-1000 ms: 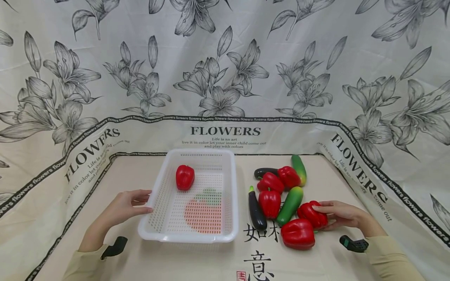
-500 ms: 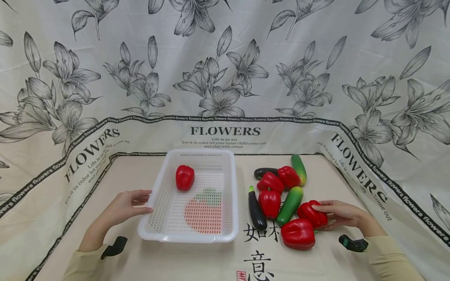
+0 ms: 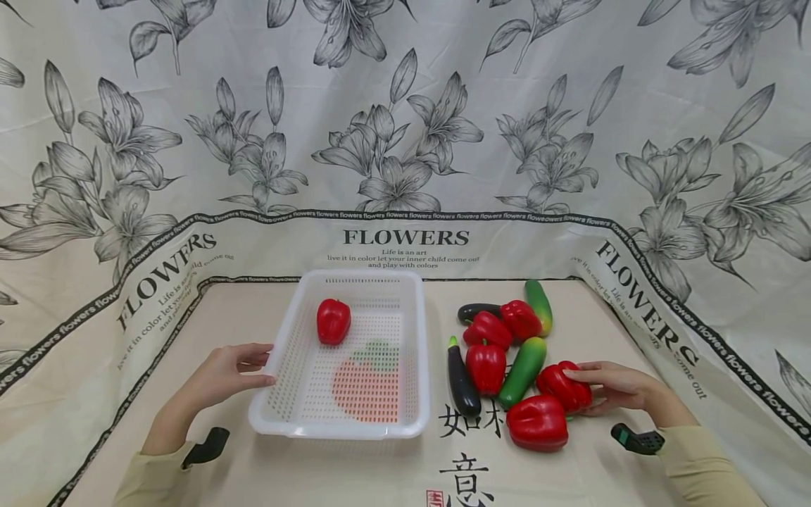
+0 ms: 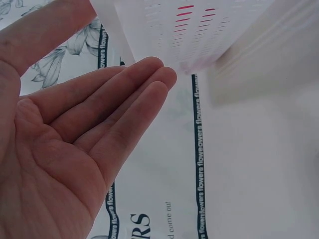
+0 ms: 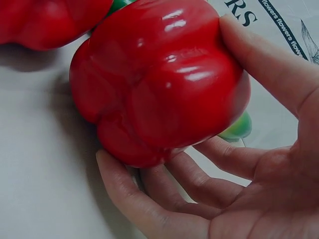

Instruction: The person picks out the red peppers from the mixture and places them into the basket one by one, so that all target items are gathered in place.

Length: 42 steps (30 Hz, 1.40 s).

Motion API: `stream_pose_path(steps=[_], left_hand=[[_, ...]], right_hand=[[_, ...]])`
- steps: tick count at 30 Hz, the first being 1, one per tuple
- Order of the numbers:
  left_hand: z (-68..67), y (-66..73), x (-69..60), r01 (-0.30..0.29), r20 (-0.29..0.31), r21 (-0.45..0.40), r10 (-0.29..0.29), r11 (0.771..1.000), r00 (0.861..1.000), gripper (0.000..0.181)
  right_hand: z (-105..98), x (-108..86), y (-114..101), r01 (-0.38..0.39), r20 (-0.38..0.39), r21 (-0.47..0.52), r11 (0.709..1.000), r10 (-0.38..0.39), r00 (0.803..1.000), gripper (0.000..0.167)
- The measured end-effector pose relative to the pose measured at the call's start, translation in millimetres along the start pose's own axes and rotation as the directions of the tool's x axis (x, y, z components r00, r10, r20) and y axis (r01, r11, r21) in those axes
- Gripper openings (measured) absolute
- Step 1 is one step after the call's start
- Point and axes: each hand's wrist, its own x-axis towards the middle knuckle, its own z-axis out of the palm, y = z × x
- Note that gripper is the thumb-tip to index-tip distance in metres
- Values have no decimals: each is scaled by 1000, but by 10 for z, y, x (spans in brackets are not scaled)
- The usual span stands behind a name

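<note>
The right hand (image 3: pixel 611 384) grasps a red bell pepper (image 5: pixel 159 84), thumb on one side, fingers curled beneath; whether it is off the table is unclear. The step in hand seems to be securing it; a lift would call for clearing the second pepper (image 3: pixel 537 422), just beside the grip, nearer the person. Left of the grip lie a green cucumber (image 3: pixel 523 372) and an eggplant (image 3: pixel 464 380), then a white basket (image 3: pixel 342 429). At its far side from the grip, the left hand (image 3: pixel 228 373) clasps nothing, fingers extended. Tablecloth writing (image 3: pixel 464 480) left of the grip includes 如 and 意; beyond, the floral curtain (image 3: pixel 405 237) reads "FLOWERS" and "Life is an art".
</note>
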Motion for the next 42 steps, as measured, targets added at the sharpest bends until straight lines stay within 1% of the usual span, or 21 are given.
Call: stream_pose_path(steps=[5, 12, 15, 20, 22, 24, 29, 32, 36, 42], left_hand=[[-6, 9, -4, -6, -1, -6, 6, 1000, 1000, 64], [-5, 2, -1, -12, 0, -14, 12, 1000, 1000, 63], [-4, -1, -1, -13, 2, -17, 13, 1000, 1000, 64], [-4, -3, 3, -6, 2, -19, 6, 1000, 1000, 64], [-3, -8, 5, -7, 1, -17, 7, 1000, 1000, 64], [-2, -14, 5, -10, 2, -15, 10, 1000, 1000, 64], [11, -28, 2, 0, -1, -6, 0, 1000, 1000, 63], [15, -33, -1, 3, 0, -10, -3, 1000, 1000, 63], [14, -33, -3, 4, 2, -15, -3, 1000, 1000, 63], [3, -23, 9, 1, -2, -3, -1, 1000, 1000, 64]], right_hand=[[-31, 0, 9, -6, -5, 16, 1000, 6, 1000, 68], [-71, -19, 2, 5, 13, 18, 1000, -5, 1000, 70], [-82, -30, -13, 1, -9, 30, 1000, -1, 1000, 74], [-107, -72, -58, 23, -47, 5, 1000, -22, 999, 79], [-125, -90, -79, 34, -44, -5, 999, -34, 998, 80], [-143, -103, -104, 36, -46, 8, 999, -36, 998, 80], [-178, -109, -157, 32, -91, 4, 999, -32, 995, 78], [-190, -113, -191, 36, -110, -14, 999, -38, 993, 80], [-195, -124, -253, 51, -94, -20, 998, -53, 994, 81], [-157, -142, -374, 70, -72, -26, 997, -72, 995, 79]])
